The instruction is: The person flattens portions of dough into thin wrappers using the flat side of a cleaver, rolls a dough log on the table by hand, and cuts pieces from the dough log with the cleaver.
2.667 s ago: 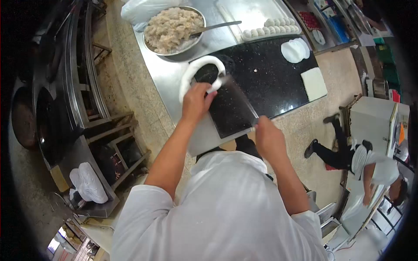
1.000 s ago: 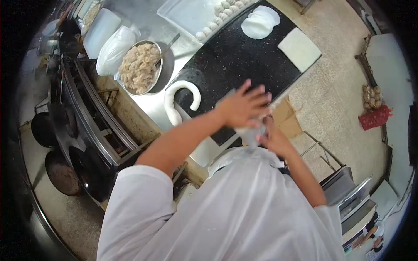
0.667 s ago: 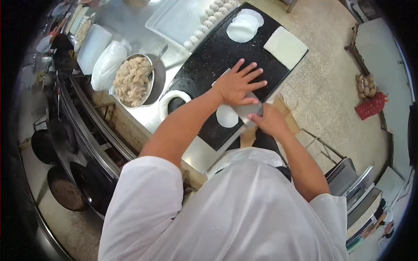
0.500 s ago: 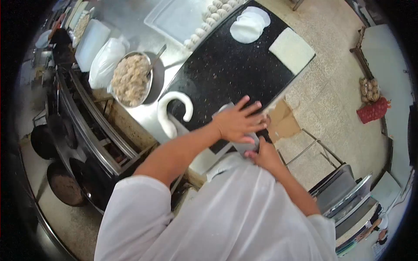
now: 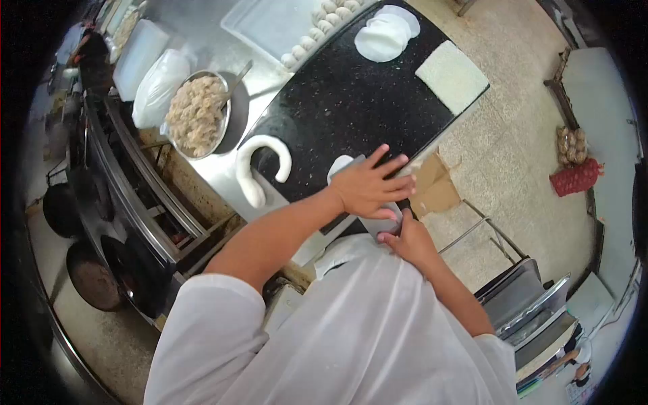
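- One left hand [image 5: 371, 187], its fingers spread wide and laid flat over one wide grey metal blade [image 5: 379, 226].
- One right hand [image 5: 413, 241], its thumb on the blade; its other fingers seem to close round the blade's handle end, mostly hidden.
- One thin white dough disc [image 5: 340, 164], partly covered, just beside the left fingers on the black speckled stone surface [image 5: 337, 94].
- One thick white C-shaped dough rope [image 5: 244, 169], left of the left fingers, apart from them.
- At least two overlapping thin white rounds [image 5: 381, 37], well beyond the left fingertips.
- One white rectangular cloth-like sheet [image 5: 451, 77], beyond and right of those fingertips.
- One round metal bowl [image 5: 221, 138] of pale lumpy filling [image 5: 196, 115], far left of both hands' fingers.
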The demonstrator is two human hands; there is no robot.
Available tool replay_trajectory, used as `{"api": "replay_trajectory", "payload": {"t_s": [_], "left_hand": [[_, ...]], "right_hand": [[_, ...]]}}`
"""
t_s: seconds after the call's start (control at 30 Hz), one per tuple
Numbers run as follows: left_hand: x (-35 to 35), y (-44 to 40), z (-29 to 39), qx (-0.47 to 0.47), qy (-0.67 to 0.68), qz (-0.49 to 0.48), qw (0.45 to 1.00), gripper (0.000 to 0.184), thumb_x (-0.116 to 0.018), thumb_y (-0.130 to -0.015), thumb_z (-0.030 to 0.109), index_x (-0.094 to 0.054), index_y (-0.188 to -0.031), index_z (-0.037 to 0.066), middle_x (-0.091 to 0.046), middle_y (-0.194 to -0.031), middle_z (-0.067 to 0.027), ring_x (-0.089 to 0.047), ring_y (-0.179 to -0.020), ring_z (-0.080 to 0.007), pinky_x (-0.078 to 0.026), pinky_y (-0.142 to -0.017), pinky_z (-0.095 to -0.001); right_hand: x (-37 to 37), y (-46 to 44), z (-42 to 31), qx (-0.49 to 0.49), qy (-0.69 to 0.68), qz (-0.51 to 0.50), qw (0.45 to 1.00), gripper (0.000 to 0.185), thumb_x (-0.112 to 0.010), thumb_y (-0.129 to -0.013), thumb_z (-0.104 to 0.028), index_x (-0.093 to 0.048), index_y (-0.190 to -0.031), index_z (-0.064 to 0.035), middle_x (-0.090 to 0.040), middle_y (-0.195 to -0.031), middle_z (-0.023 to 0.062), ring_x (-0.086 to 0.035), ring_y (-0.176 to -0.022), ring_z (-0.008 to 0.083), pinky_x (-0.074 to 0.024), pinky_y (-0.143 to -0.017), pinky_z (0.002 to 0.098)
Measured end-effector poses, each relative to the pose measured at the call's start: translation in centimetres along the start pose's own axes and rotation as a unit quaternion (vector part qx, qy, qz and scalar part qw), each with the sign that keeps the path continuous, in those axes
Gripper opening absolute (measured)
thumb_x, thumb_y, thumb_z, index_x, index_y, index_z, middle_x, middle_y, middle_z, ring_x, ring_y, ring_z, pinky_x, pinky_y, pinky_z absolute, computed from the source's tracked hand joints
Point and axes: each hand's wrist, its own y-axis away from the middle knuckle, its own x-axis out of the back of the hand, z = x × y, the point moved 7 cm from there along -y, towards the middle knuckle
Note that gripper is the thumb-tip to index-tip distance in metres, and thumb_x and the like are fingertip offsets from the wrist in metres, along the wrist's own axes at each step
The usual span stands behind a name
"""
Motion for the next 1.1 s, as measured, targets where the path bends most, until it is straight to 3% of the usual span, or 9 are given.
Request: {"api": "replay_trajectory", "payload": {"t_s": [0.07, 0.1, 0.3, 0.43, 0.5, 0.83, 0.9, 1.0, 1.1], "left_hand": [[-0.9, -1.1, 0.4, -0.015, 0.028, 0.034, 0.999, 0.069, -0.056, -0.088, 0.069, -0.058, -0.142, 0.025, -0.046, -0.156, -0.0099, -0.033, -0.150, -0.0352, -0.014, -0.121, -0.0663], [0.2, -2.1, -1.1, 0.007, 0.000, 0.019, 1.000, 0.069, -0.057, -0.089, 0.068, -0.057, -0.143, 0.025, -0.046, -0.156, -0.0097, -0.033, -0.150, -0.0352, -0.015, -0.120, -0.0663], [3.0, -3.6, -7.3, 0.081, -0.062, 0.068, 0.992, 0.074, -0.059, -0.089, 0.067, -0.053, -0.148, 0.024, -0.044, -0.158, -0.0118, -0.032, -0.150, -0.0375, -0.016, -0.121, -0.0644], [1.4, -0.1, -3.0, 0.095, -0.001, 0.054, 0.994, 0.072, -0.058, -0.089, 0.067, -0.054, -0.147, 0.025, -0.041, -0.160, -0.0102, -0.027, -0.153, -0.0362, -0.011, -0.123, -0.0622], [-0.3, -0.1, 0.3, 0.050, 0.052, 0.021, 0.997, 0.071, -0.059, -0.088, 0.067, -0.056, -0.145, 0.025, -0.042, -0.160, -0.0076, -0.026, -0.154, -0.0354, -0.010, -0.124, -0.0619], [3.2, -2.4, -6.3, 0.107, -0.032, 0.111, 0.988, 0.074, -0.058, -0.090, 0.066, -0.050, -0.151, 0.025, -0.039, -0.161, -0.0107, -0.030, -0.151, -0.0373, -0.015, -0.122, -0.0647], [2.3, 1.0, -3.5, 0.134, -0.001, 0.041, 0.990, 0.075, -0.057, -0.090, 0.067, -0.048, -0.152, 0.026, -0.038, -0.162, -0.0108, -0.029, -0.152, -0.0371, -0.015, -0.122, -0.0648], [0.6, 3.6, -1.6, 0.105, 0.013, -0.007, 0.994, 0.076, -0.056, -0.090, 0.068, -0.047, -0.153, 0.027, -0.037, -0.162, -0.0107, -0.028, -0.153, -0.0369, -0.014, -0.122, -0.0650], [2.0, -0.3, -4.7, 0.104, -0.036, 0.031, 0.993, 0.075, -0.057, -0.089, 0.069, -0.048, -0.152, 0.029, -0.038, -0.162, -0.0103, -0.028, -0.152, -0.0357, -0.014, -0.122, -0.0649]], "right_hand": [[0.3, 1.1, 1.8, -0.269, -0.153, -0.154, 0.938, 0.069, -0.085, -0.076, -0.034, -0.054, -0.122, 0.0067, -0.066, -0.117, 0.0332, -0.067, -0.106, 0.0475, -0.0525, -0.091, 0.0543], [1.3, 0.7, 1.5, -0.284, -0.158, -0.158, 0.933, 0.069, -0.085, -0.076, -0.034, -0.054, -0.122, 0.0067, -0.066, -0.117, 0.0332, -0.067, -0.106, 0.0475, -0.0525, -0.091, 0.0543], [3.1, -7.6, 2.9, -0.168, -0.023, -0.183, 0.968, 0.065, -0.085, -0.077, -0.030, -0.057, -0.123, 0.0049, -0.071, -0.101, 0.0260, -0.070, -0.096, 0.0440, -0.0552, -0.082, 0.0481], [-0.3, -1.6, 1.9, -0.049, -0.063, -0.118, 0.990, 0.064, -0.085, -0.077, -0.029, -0.058, -0.123, 0.0059, -0.066, -0.117, 0.0303, -0.069, -0.098, 0.0444, -0.0553, -0.083, 0.0467], [-1.8, 1.7, 3.2, -0.202, -0.181, -0.224, 0.936, 0.066, -0.085, -0.077, -0.030, -0.057, -0.124, 0.0065, -0.069, -0.109, 0.0287, -0.070, -0.095, 0.0437, -0.0554, -0.082, 0.0465], [3.8, -6.2, 1.9, -0.185, -0.076, -0.189, 0.962, 0.067, -0.084, -0.078, -0.038, -0.058, -0.124, 0.0052, -0.070, -0.101, 0.0311, -0.069, -0.099, 0.0458, -0.0536, -0.088, 0.0508], [0.2, -2.9, 0.8, -0.006, -0.042, -0.078, 0.996, 0.066, -0.085, -0.076, -0.039, -0.061, -0.121, 0.0025, -0.071, -0.102, 0.0294, -0.069, -0.100, 0.0439, -0.0535, -0.089, 0.0502], [-1.4, -1.8, 0.0, -0.189, -0.192, -0.265, 0.926, 0.066, -0.085, -0.075, -0.040, -0.062, -0.121, 0.0015, -0.070, -0.108, 0.0292, -0.068, -0.105, 0.0434, -0.0534, -0.090, 0.0500], [-0.4, -3.7, 3.3, -0.206, -0.035, -0.186, 0.960, 0.066, -0.086, -0.075, -0.040, -0.062, -0.121, 0.0013, -0.069, -0.111, 0.0286, -0.068, -0.106, 0.0443, -0.0537, -0.090, 0.0489]]}}
